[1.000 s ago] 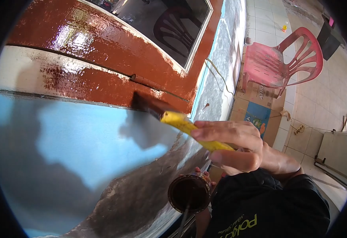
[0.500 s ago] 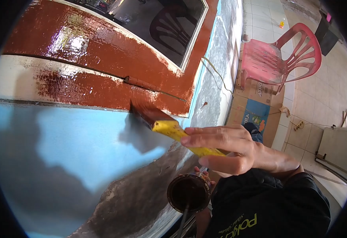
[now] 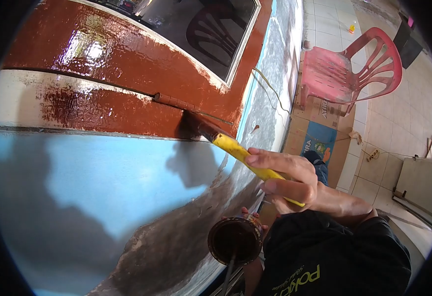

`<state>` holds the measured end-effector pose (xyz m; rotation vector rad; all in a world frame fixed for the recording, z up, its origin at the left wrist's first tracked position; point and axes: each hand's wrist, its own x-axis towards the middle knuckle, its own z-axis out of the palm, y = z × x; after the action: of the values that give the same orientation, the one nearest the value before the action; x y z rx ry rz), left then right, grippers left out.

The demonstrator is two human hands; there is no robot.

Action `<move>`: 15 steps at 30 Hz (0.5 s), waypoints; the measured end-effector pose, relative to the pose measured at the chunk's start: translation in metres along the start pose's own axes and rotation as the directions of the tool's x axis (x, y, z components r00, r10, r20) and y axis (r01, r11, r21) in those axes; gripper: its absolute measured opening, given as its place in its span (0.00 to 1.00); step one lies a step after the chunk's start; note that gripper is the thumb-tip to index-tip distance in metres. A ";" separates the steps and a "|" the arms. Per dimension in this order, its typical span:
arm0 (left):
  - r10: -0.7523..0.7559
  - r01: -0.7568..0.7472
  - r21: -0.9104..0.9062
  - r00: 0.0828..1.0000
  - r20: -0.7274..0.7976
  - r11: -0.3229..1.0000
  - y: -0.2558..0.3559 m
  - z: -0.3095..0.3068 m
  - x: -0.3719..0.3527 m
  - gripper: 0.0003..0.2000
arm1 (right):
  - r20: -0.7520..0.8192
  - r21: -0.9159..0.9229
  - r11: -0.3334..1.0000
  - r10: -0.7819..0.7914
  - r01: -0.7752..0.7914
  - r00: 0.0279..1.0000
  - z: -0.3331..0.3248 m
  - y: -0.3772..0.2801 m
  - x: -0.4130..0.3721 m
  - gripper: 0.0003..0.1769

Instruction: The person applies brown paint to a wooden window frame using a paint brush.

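In my right hand is a paintbrush with a yellow handle, its fingers closed around it. The dark, paint-loaded bristles press on the reddish-brown wooden frame, just below a hinge. My left hand grips a paint can from behind, mostly hidden by it. Dark brown paint shows inside the can, and a thin stick leans out of it. Wet brown paint shines on the window sash. The frame's left end is cream-coloured.
Below the frame runs a light blue wall with a bare grey-brown patch. A red plastic chair stands on the tiled floor at right, near flattened cardboard. A thin cord hangs by the frame's corner.
My right hand has moved the brush to the right and slightly up along the frame, and the handle has tilted more steeply. The can has stayed in place.
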<state>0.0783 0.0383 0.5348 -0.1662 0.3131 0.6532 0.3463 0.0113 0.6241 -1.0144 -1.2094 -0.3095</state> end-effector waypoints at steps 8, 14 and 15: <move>-0.049 0.049 -0.031 0.999 0.007 0.998 -0.001 0.004 0.004 0.16 | 0.049 0.049 0.999 -0.024 0.022 0.999 -0.007 -0.001 0.005 0.10; -0.070 0.067 0.054 0.997 0.038 0.996 0.004 -0.005 0.002 0.20 | 0.034 0.108 0.994 -0.013 0.009 0.999 -0.003 0.001 0.006 0.10; -0.104 0.104 0.012 0.993 0.056 0.995 -0.003 0.008 0.008 0.23 | 0.035 0.073 0.997 -0.015 0.013 0.999 -0.003 0.002 0.002 0.11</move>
<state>0.0880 0.0425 0.5397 -0.1541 0.2516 0.5522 0.3502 0.0102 0.6247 -0.9524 -1.2516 -0.2577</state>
